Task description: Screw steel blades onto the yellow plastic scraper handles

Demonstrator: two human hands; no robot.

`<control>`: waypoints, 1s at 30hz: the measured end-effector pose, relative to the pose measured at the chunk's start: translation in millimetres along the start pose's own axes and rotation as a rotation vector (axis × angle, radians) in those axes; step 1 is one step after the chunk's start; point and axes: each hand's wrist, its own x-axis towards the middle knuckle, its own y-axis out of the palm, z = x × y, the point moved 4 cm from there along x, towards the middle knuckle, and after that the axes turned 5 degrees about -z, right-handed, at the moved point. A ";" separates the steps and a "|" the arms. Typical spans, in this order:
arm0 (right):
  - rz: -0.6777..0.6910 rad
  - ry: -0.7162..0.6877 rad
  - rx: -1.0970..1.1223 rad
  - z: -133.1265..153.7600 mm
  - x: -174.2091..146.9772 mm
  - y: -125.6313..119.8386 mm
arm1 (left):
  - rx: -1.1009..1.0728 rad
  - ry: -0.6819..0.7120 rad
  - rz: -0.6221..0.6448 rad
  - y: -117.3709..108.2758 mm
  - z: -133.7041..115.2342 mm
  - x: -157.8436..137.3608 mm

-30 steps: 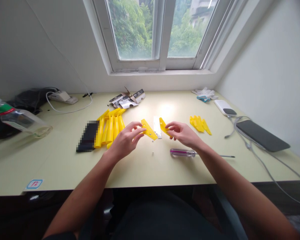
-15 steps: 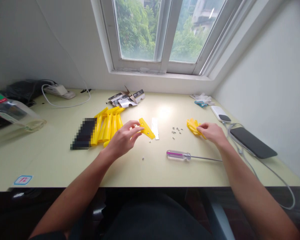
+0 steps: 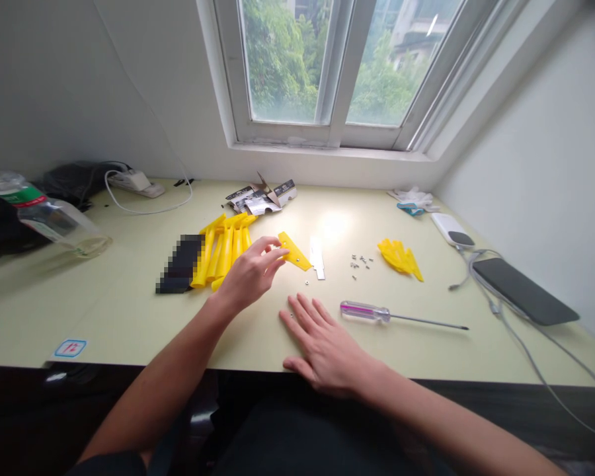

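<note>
My left hand (image 3: 252,271) pinches a yellow triangular plastic plate (image 3: 297,254) with holes and a small metal piece in it. My right hand (image 3: 322,344) lies flat near the table's front edge, fingers spread. By its index fingertip is a tiny nut (image 3: 291,315). Another small nut (image 3: 307,283) sits below the held plate. Just right of the plate are flat metal blades (image 3: 317,258). Several small screws (image 3: 361,262) are scattered farther right. A clear-handled screwdriver (image 3: 367,311) points right, and behind it rests a pile of yellow plates (image 3: 399,256).
Several yellow plastic handles (image 3: 225,251) stand in a row beside a pixelated black object (image 3: 181,264). Torn packaging (image 3: 262,197) is under the window. A plastic bottle (image 3: 64,221) leans at left. On the right are a phone (image 3: 523,289), a white device (image 3: 451,229), cables and gloves (image 3: 412,199).
My right hand has left the pile of yellow plates and moved left to lie flat on the table by the nut. My left hand still holds its plate. The view has shifted slightly.
</note>
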 end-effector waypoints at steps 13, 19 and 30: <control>-0.070 0.277 0.040 -27.2 51.1 7.4 | -0.003 -0.004 0.000 -0.7 1.3 0.5; -0.146 0.286 0.036 -36.6 81.9 -5.1 | 0.016 -0.013 -0.034 -4.7 3.5 1.5; -0.555 0.512 0.958 -69.4 19.4 -57.6 | -0.015 0.046 -0.022 0.2 -10.9 0.1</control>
